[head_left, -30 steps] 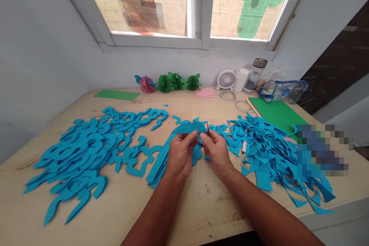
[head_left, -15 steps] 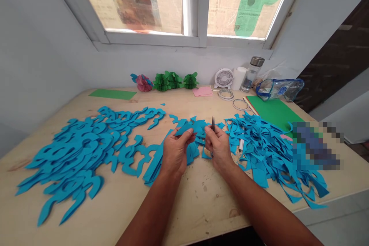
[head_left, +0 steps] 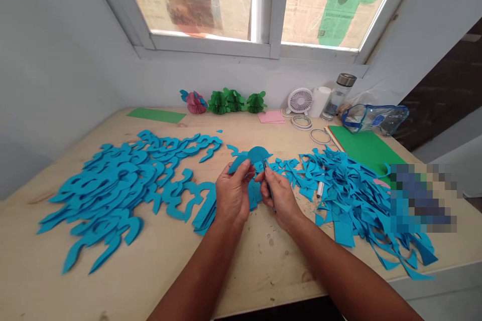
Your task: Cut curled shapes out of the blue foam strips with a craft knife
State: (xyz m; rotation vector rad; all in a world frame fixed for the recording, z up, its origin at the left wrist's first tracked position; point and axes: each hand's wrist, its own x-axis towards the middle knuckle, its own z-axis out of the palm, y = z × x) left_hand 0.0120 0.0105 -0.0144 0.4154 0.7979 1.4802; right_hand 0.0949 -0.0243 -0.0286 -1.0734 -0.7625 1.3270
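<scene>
Two heaps set apart on the table [head_left: 263, 271]: cut blue shapes [head_left: 113, 190] toward the left edge, offcuts [head_left: 350, 190] toward the right, seemingly to avoid mixing. Above the middle, left hand [head_left: 233, 195] pinched narrow on a blue piece [head_left: 256, 154], lifted to meet small scissors [head_left: 267, 175] gripped in the closed right hand [head_left: 282, 198].

Three green paper balls [head_left: 234, 102] at twelve o'clock, one pink ball [head_left: 195, 102] beside them. Two green sheets [head_left: 156, 115], at eleven and two o'clock. Two tape rings [head_left: 302, 121], one fan [head_left: 300, 100], one bottle [head_left: 337, 93], one pouch [head_left: 376, 119], one pen [head_left: 320, 189]. Blue cutouts [head_left: 113, 190] in two heaps, nine and three o'clock: too many to count.
</scene>
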